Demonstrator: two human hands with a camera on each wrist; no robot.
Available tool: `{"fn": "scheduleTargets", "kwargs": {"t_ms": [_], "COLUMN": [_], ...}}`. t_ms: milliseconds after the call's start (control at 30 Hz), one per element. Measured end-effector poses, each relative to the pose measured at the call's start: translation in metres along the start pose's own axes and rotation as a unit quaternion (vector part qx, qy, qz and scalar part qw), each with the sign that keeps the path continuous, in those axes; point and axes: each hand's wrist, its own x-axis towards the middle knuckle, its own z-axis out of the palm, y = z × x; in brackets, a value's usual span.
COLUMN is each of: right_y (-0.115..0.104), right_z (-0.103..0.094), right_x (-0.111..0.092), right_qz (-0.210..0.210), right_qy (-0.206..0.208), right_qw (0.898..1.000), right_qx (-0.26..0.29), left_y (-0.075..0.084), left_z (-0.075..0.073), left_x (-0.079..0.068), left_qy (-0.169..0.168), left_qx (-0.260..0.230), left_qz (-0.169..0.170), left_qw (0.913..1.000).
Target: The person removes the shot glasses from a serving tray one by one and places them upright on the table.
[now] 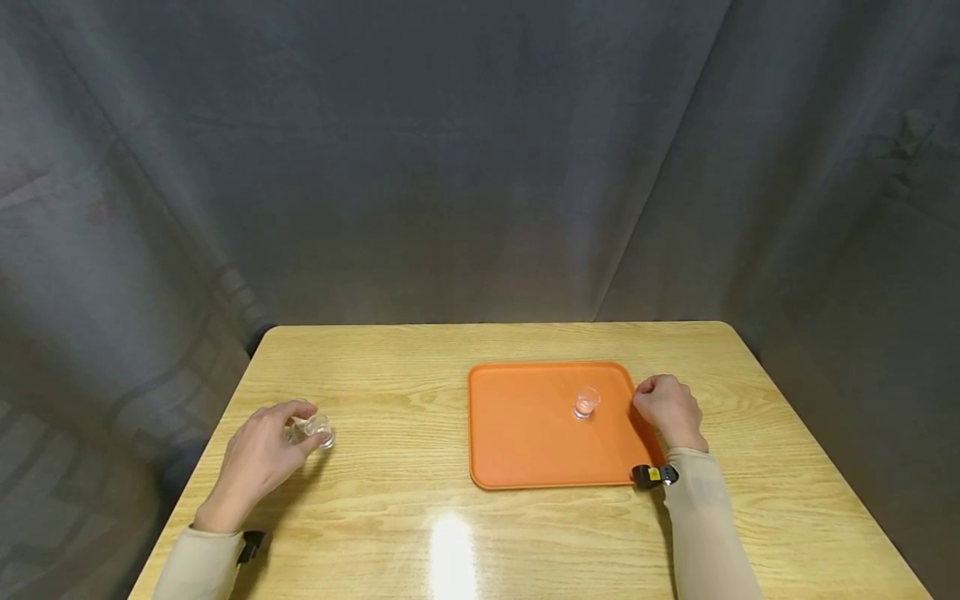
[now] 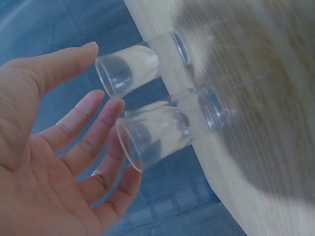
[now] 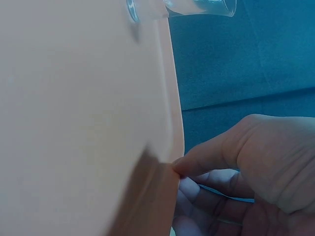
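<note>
My left hand [image 1: 262, 450] is at the table's left side, thumb and fingers spread around small clear shot glasses [image 1: 320, 429]. In the left wrist view, one shot glass [image 2: 133, 69] has the thumb tip right at its rim. Another shot glass [image 2: 157, 135] stands beside it, the fingertips close to its rim; neither is pinched. On the right, my right hand [image 1: 670, 410] pinches the right rim of an orange tray [image 1: 517, 425] between thumb and fingers. A further clear shot glass [image 1: 587, 402] stands upright on the tray, in its right half.
The light wooden table [image 1: 382, 517] carries the tray right of its middle. Grey curtains [image 1: 450, 167] hang behind the table and along both sides. Bare wood lies between the left glasses and the tray.
</note>
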Motion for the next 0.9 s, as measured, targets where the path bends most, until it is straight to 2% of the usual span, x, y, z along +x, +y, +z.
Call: {"fn": "scheduleTargets", "kwargs": {"t_ms": [300, 600, 900], "right_y": [0.0, 0.001, 0.0], "right_z": [0.0, 0.0, 0.001], "right_x": [0.001, 0.002, 0.002], "right_qz": [0.004, 0.0, -0.003], "right_qy": [-0.001, -0.006, 0.0], "right_qw": [1.0, 1.0, 1.0], "right_qx": [-0.002, 0.002, 0.0], "left_y": [0.009, 0.014, 0.021], "left_z": [-0.004, -0.002, 0.001], "left_x": [0.0, 0.0, 0.003], "left_qy": [-0.005, -0.009, -0.003], "left_qx": [-0.012, -0.012, -0.014], "left_qz": [-0.006, -0.006, 0.014], "left_qw": [0.9999, 0.9999, 0.9998]}}
